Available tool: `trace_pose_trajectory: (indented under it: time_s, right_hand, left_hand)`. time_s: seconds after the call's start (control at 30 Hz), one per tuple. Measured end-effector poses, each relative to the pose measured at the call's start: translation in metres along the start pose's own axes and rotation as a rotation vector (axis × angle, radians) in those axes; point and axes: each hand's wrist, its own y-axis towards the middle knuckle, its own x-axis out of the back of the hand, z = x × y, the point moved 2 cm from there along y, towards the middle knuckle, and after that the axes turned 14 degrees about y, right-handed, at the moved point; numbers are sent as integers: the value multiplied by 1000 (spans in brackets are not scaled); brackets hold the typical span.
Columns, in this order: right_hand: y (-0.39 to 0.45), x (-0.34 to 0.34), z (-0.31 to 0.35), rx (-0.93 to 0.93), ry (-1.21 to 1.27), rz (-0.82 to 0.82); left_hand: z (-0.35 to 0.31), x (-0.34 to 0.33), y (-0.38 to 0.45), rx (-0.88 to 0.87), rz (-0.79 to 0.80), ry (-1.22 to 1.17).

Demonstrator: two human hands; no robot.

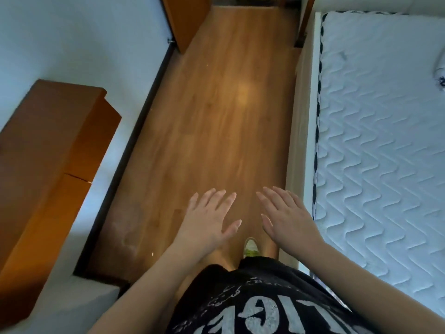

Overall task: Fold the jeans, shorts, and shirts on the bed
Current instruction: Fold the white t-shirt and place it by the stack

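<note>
The bed (pixel 375 145) ran down the right side of the frame, and almost no clothes showed on it. Only a small bit of pale cloth (pixel 440 68) with a dark mark peeked in at the right edge, upper part, and it was too cut off to tell if it was a shirt. No jeans or shorts were in view. So the folding looked like it had not begun, and all of it seemed left to do. The bed's top was white and puffy, stitched in wavy lines, with a dark trim along its near edge. The left hand (pixel 212 218) and the right hand (pixel 286 218) hung side by side in the lower middle of the frame, above the floor (pixel 216 104). Both were flat, fingers straight and a little spread, and they held nothing. The right hand was near the bed's edge but not touching it. The floor was smooth brown wood with a shiny spot. A shoe (pixel 251 247) poked out below the hands. A black shirt with white letters (pixel 265 307) filled the bottom. Brown wooden furniture (pixel 48 153) stood at the left by a pale wall (pixel 79 34).
</note>
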Motion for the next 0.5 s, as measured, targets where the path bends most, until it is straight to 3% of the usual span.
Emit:
trace_pose_trajectory:
  time_s: [0.2,0.5]
  right_hand:
    - [76,25,-23,-60,19,-47]
    - [237,39,-44,-109,-19,-13]
  left_hand:
    - [43,38,71,-1,-121,82]
    - [137,57,211,-45,-109,134]
